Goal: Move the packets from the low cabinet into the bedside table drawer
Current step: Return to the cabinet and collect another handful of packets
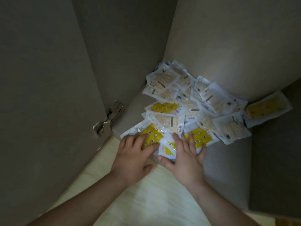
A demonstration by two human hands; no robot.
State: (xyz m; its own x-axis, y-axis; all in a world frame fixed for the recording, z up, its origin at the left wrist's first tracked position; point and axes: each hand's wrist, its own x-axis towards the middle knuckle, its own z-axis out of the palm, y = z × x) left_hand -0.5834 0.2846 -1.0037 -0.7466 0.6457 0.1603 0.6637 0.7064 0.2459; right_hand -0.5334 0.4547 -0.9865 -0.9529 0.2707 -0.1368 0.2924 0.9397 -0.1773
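The low cabinet point(228, 168) is open, and the packets point(192, 101) lie heaped on its floor from the back corner to the front edge. The left grip point(135, 152) and right grip point(187, 155) lie spread flat on the nearest yellow ones, pinching nothing. It would be best to draw the fingers together, gather a stack, then hook the thumbs beneath it.

floor point(146, 201): pale, glossy | metal hinge point(107, 119): silver, left of centre

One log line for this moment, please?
left hand: on left yellow packet | right hand: on right yellow packet | packet pile: in cabinet
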